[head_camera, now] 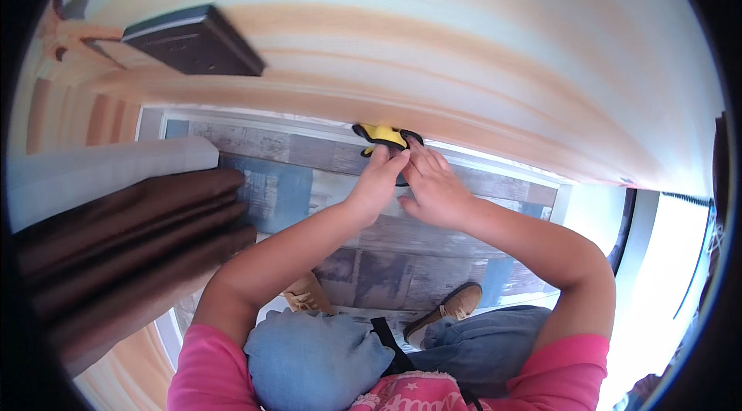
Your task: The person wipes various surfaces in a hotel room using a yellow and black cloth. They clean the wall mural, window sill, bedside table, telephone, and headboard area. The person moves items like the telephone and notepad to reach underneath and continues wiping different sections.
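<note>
Both hands meet at the foot of the wall, on a yellow cloth with black edging (382,134). My left hand (371,182) pinches its near side between thumb and fingers. My right hand (432,182) lies against its right end, fingers stretched over the black edge and thumb held apart. The cloth is bunched and touches the wall close to the white baseboard (493,164). A dark bit shows between the hands, but the palms hide most of what is under them.
A dark brown box-like panel (194,43) juts from the striped wall (406,34) at upper left. Ridged dark brown material (145,219) hangs under a white ledge (116,173) at left. Patchwork wood-look flooring (382,274) lies below, with my tan shoes (461,301) on it. Bright light enters at right.
</note>
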`<state>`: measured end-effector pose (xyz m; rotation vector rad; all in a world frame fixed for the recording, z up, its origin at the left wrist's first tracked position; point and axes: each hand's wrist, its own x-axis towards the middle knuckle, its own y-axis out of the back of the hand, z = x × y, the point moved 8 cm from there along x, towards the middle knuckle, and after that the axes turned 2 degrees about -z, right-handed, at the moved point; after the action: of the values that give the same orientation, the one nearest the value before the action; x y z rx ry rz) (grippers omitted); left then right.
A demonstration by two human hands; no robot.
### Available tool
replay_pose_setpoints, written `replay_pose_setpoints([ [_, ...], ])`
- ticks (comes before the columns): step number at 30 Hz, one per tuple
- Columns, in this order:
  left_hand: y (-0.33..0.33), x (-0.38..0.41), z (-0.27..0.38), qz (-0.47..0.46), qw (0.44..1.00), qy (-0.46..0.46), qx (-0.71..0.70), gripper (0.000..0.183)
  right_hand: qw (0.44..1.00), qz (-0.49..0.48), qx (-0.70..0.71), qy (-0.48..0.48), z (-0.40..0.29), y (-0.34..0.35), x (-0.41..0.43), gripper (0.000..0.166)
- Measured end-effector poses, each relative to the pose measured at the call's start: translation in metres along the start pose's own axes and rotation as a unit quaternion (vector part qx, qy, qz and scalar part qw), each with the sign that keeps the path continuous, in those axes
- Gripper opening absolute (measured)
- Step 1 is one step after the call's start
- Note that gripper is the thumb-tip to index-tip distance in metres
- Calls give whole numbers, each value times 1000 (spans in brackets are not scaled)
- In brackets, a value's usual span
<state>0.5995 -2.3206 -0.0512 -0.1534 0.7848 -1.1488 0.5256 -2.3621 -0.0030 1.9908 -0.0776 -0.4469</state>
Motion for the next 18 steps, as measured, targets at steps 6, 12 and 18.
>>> replay_pose_setpoints([
  [6,-39,10,-7,-5,991,109,80,32,999,28,14,-8,35,9,-43,67],
  [12,-75,19,-18,-30,967,170,185,37,982,140,113,-50,60,-1,-65,63],
  [18,-97,30,-18,0,971,159,176,29,890,302,322,-111,80,8,-80,54],
])
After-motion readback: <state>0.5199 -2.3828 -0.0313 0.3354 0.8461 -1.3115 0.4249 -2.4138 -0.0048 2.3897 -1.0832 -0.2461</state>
